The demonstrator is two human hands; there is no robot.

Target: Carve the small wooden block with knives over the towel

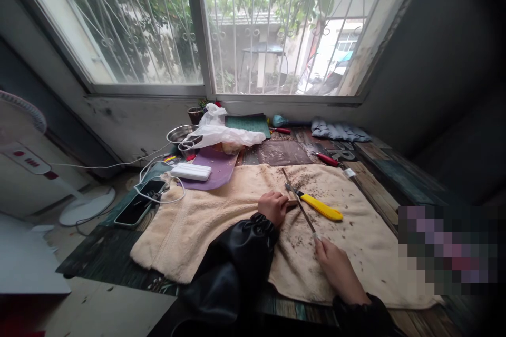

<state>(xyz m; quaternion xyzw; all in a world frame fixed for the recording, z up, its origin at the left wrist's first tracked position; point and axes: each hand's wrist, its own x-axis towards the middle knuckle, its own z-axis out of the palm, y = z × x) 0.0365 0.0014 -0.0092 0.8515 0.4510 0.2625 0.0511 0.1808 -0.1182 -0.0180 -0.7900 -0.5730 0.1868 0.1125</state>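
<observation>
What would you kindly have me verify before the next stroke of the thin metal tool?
1. Small brown piece held: ok, the left hand has it.
2. Thin metal tool held: ok, the right hand has its near end.
3. Yellow cutter well clear of the tool: not ok, it lies right by it.
4. Cutter blade retracted: cannot tell, the tip is too small to read.
5. Cloth free of dark crumbs: not ok, they are scattered over it.
6. Phone away from both hands: ok, it lies far left.

Gry file [303, 210], yel. knife hndl [322, 207], beige towel [371, 253] w/ brn specks [310, 180], purple sheet [217, 167], blk sleeves [233, 268].
</observation>
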